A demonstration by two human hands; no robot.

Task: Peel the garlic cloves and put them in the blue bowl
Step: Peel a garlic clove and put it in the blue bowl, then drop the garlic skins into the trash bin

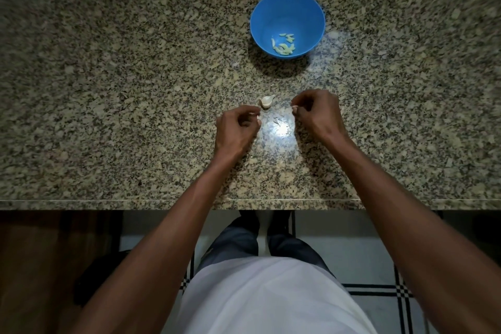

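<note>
A blue bowl (287, 12) stands on the granite counter, with several peeled pale garlic cloves (284, 46) lying in its bottom. Nearer to me, a piece of garlic still in its white skin (267, 102) lies on the counter. My left hand (238, 127) sits just below it, fingers curled, pinching something small and white at the fingertips. My right hand (317, 114) is to the right, fingers curled, pinching a small white bit, a clove or skin. What each hand holds is too small to tell apart.
Thin scraps of garlic skin (277, 120) lie between my hands on a shiny patch of the counter (108, 116). The counter's front edge (162, 202) runs across below my forearms. A tiled floor shows beneath.
</note>
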